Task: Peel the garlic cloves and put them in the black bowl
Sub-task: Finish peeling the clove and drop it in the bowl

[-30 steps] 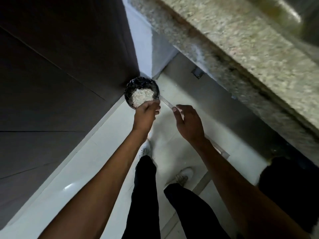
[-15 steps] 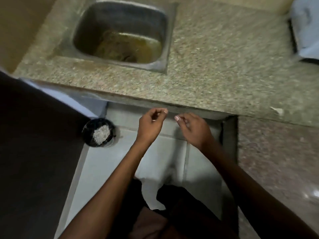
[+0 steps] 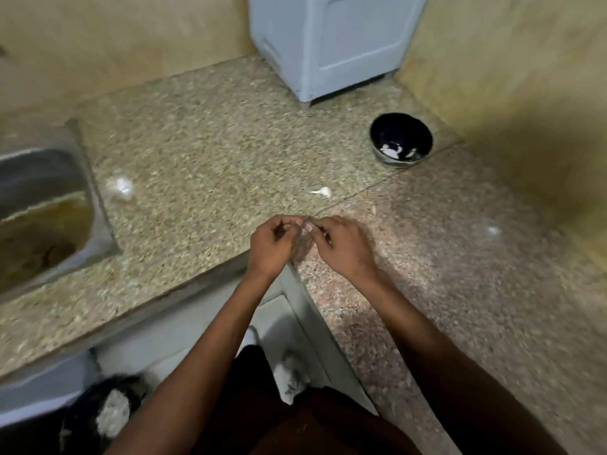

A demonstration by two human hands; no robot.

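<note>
**Head view: peeling under way, bowl only lightly filled**

Head camera looks down on a speckled stone counter [image 3: 203, 133] that wraps round a corner, with a steel sink [image 3: 42, 208] sunk into it at the left and a pale blue appliance [image 3: 331, 44] standing at the back. Down on the floor, lower left, sits a dark dish [image 3: 105, 408] with something white in it.

Further in, the black bowl [image 3: 401, 141] rests on the counter near the far right wall, well apart from the hands. A few white pieces lie at its bottom, likely cloves already peeled, so some of the job looks done.

Over the counter's front edge, the left hand [image 3: 272, 241] and right hand [image 3: 345, 244] meet, fingers curled and fingertips pinched together on something small. It is too blurred to name, though I'd guess a clove being stripped.

One unpeeled garlic clove [image 3: 323, 192] lies loose on the counter between the hands and the bowl, waiting its turn. A crumpled clear plastic bag [image 3: 120, 188] sits beside the sink; whether more garlic is inside, I cannot tell.
</note>
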